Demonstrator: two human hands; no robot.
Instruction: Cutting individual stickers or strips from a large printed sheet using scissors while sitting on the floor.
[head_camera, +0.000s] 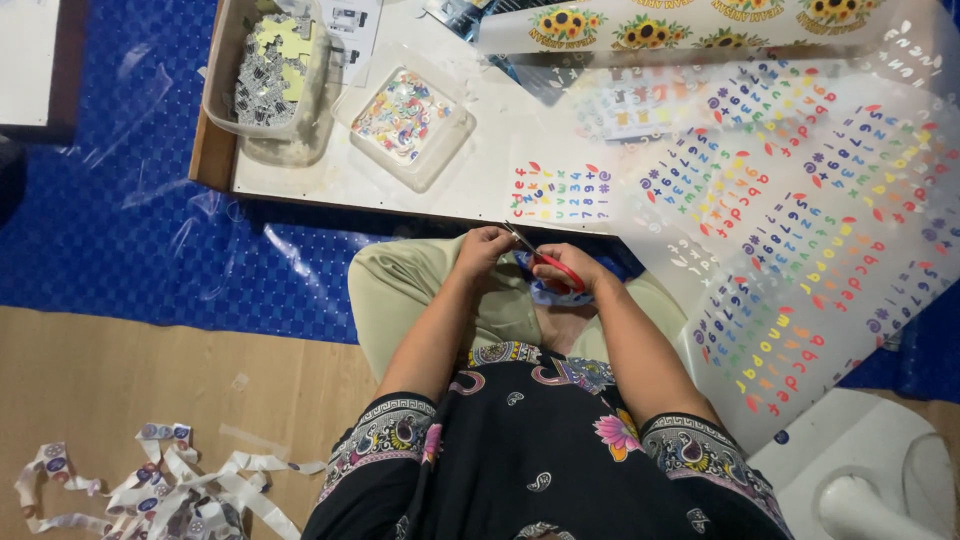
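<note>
My right hand (566, 264) grips red-handled scissors (548, 262), blades pointing up-left toward my left hand. My left hand (484, 250) pinches a small piece of sticker sheet at the blade tips; the piece itself is mostly hidden by the fingers. Both hands hover over my lap, just in front of the low white table's near edge (400, 205). A large clear sheet of colourful letter and number stickers (800, 230) drapes from the table over my right knee. A small cut sheet of stickers (560, 193) lies on the table just beyond my hands.
A clear tray of small cut stickers (405, 115) and a plastic tub of cut pieces (270, 70) stand on the table's left part. Sunflower sticker sheets (650, 30) lie at the back. Offcut strips (160, 485) lie on the wooden floor at left. Blue mat (150, 230) under the table.
</note>
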